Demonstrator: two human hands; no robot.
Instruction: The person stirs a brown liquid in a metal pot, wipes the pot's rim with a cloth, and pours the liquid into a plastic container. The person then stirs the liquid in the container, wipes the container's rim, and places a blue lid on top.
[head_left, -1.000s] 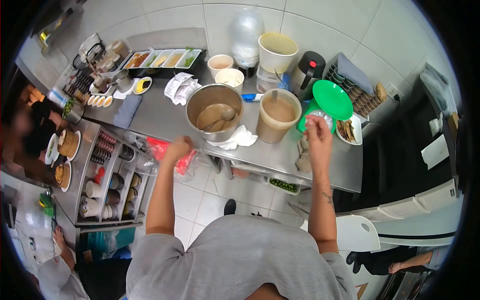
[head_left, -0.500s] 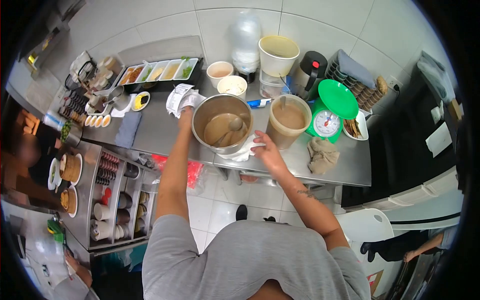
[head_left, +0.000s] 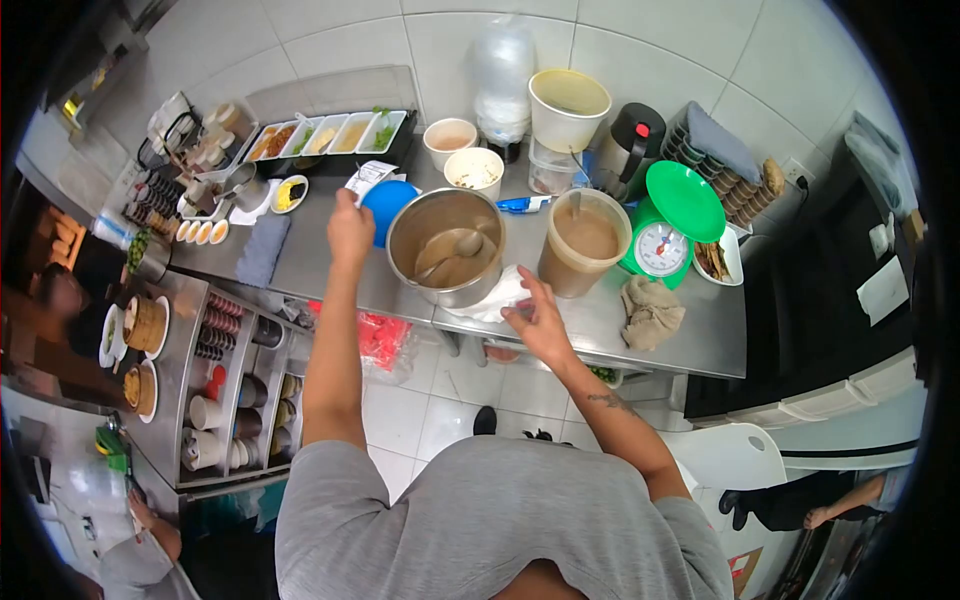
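Steel counter (head_left: 310,262), blue lid (head_left: 388,203) against left hand (head_left: 350,230) fingertips.

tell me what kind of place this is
Most likely a commercial kitchen or food-stall prep area: a stainless steel counter holds a big metal pot of brown sauce, a row of condiment trays and a green scale, with stacked cups racked beside it.

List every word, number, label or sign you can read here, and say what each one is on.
No text here is sharp enough to quote.
Scale dial: numbers around the face, too small to read.
Paper slip in the left hand: printed lines, blurred.
Blue-and-white tube behind the steel bowl: label blurred.
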